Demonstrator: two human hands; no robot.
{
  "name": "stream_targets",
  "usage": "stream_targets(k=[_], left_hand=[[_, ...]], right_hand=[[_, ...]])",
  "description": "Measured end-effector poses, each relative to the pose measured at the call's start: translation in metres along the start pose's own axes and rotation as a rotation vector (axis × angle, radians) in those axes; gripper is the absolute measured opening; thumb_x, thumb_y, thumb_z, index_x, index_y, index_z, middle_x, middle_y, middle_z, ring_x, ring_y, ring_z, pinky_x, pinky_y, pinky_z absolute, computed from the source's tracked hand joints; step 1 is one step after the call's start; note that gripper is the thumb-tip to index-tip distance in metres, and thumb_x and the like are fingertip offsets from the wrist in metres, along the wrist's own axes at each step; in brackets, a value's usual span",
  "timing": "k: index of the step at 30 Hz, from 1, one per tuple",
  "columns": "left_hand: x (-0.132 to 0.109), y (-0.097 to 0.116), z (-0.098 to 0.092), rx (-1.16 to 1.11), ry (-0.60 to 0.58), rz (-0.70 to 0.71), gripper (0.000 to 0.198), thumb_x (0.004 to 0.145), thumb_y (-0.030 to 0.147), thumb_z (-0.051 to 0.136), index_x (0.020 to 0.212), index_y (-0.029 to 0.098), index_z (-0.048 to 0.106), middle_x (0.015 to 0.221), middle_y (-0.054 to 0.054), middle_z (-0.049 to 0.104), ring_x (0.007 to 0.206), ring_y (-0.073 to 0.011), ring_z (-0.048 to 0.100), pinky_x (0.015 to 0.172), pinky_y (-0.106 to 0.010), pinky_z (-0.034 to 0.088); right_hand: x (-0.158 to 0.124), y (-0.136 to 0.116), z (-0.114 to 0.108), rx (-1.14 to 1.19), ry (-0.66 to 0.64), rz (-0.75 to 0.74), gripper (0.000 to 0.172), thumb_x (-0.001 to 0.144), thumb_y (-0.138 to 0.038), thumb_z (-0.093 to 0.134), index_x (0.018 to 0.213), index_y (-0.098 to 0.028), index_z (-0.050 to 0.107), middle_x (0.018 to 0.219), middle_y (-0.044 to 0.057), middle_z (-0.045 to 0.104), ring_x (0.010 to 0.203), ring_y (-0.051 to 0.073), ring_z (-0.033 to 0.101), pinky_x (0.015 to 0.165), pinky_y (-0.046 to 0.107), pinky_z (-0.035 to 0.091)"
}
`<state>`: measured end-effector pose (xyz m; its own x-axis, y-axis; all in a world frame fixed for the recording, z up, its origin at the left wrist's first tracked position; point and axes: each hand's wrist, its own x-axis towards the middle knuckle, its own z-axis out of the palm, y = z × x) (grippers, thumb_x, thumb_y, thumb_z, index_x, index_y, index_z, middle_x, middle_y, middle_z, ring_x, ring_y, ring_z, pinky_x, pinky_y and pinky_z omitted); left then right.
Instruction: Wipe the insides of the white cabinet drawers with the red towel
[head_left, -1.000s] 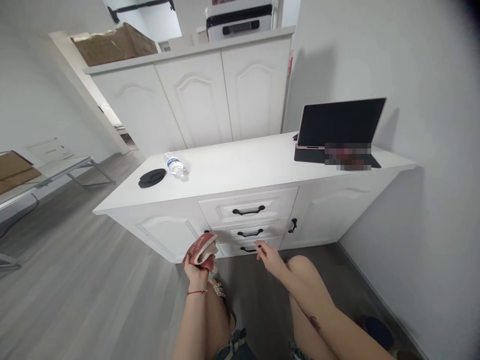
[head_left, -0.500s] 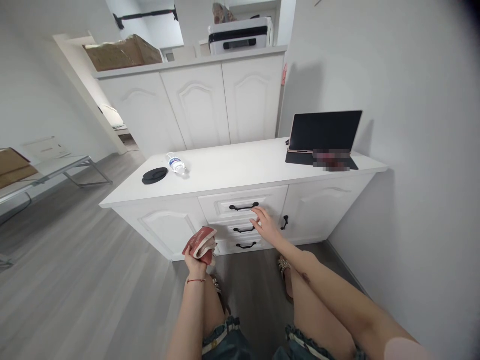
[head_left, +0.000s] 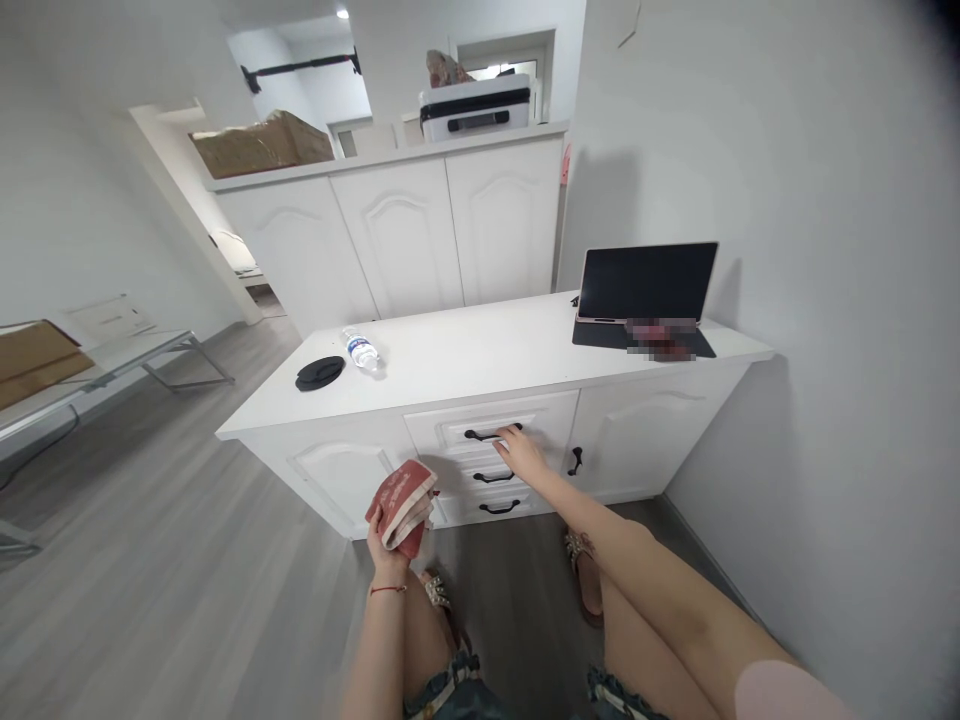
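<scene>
A folded red towel (head_left: 405, 500) with a cream edge and pale lettering rests in my left hand (head_left: 386, 555), whose fingers are closed around its lower side. This hand is held in front of the white cabinet, left of the drawers. My right hand (head_left: 525, 455) reaches to the top drawer (head_left: 442, 432), its fingers hooked over the right part of the black handle (head_left: 480, 435). Whether that drawer has come out at all, I cannot tell. Below are a second handle (head_left: 491, 477) and a third handle (head_left: 499, 507).
On the white cabinet top (head_left: 465, 350) lie a plastic bottle (head_left: 362, 350) and a flat black round object (head_left: 320, 373). A tablet with a keyboard (head_left: 649, 285) stands at the right, near the wall. Behind, a taller cabinet (head_left: 409, 230) carries a cardboard box (head_left: 262, 145) and a suitcase (head_left: 476, 105).
My right hand has moved from just beside the top drawer handle onto it, fingers now curled over it. The towel stays in my left hand, turned slightly. The view has tilted up a little.
</scene>
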<state>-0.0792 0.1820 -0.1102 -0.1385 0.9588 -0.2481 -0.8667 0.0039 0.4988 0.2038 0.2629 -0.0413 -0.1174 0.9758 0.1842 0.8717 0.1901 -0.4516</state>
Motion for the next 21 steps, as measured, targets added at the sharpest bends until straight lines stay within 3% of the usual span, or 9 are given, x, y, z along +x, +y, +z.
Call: stream_targets(k=[5,12,15,18,21], left_hand=[[-0.002,0.011,-0.005,-0.008,-0.126,-0.094,0.049,0.088,0.038,0.043,0.133,0.018,0.046,0.116,-0.017,0.065,0.108,-0.0317,0.061,0.091,-0.055,0.047],[-0.002,0.019,-0.004,0.022,-0.124,-0.116,0.043,0.090,0.036,0.039,0.131,0.023,0.047,0.113,-0.014,0.068,0.106,-0.0298,0.063,0.090,-0.054,0.048],[-0.003,0.021,-0.005,0.057,-0.102,-0.139,0.049,0.089,0.037,0.039,0.135,0.017,0.042,0.116,-0.018,0.065,0.110,-0.0316,0.060,0.091,-0.053,0.048],[-0.011,0.024,0.004,0.098,-0.084,-0.185,0.056,0.089,0.042,0.039,0.137,0.013,0.039,0.119,-0.023,0.062,0.113,-0.0355,0.057,0.089,-0.054,0.048],[-0.026,0.027,0.024,0.075,-0.078,-0.109,0.053,0.089,0.041,0.040,0.138,0.021,0.041,0.127,-0.018,0.059,0.118,-0.0350,0.054,0.094,-0.055,0.045]], right_hand=[[0.012,-0.002,-0.003,0.014,-0.018,0.020,0.026,0.092,-0.035,0.047,0.106,-0.022,0.065,0.111,0.005,0.066,0.097,0.019,0.062,0.078,0.025,0.043],[0.009,-0.002,0.002,0.018,-0.027,0.038,0.025,0.094,-0.034,0.046,0.107,-0.020,0.061,0.112,0.006,0.064,0.093,0.018,0.062,0.074,0.024,0.042],[0.004,-0.004,0.007,0.013,-0.010,0.045,0.026,0.095,-0.034,0.042,0.109,-0.019,0.058,0.115,0.007,0.061,0.092,0.018,0.062,0.071,0.024,0.042],[-0.002,-0.005,0.012,0.011,0.021,0.049,0.031,0.096,-0.040,0.039,0.108,-0.019,0.057,0.114,0.008,0.060,0.089,0.019,0.063,0.067,0.025,0.042],[-0.008,-0.008,0.016,-0.001,0.053,0.062,0.034,0.095,-0.045,0.039,0.107,-0.019,0.057,0.113,0.009,0.060,0.087,0.019,0.063,0.065,0.026,0.043]])
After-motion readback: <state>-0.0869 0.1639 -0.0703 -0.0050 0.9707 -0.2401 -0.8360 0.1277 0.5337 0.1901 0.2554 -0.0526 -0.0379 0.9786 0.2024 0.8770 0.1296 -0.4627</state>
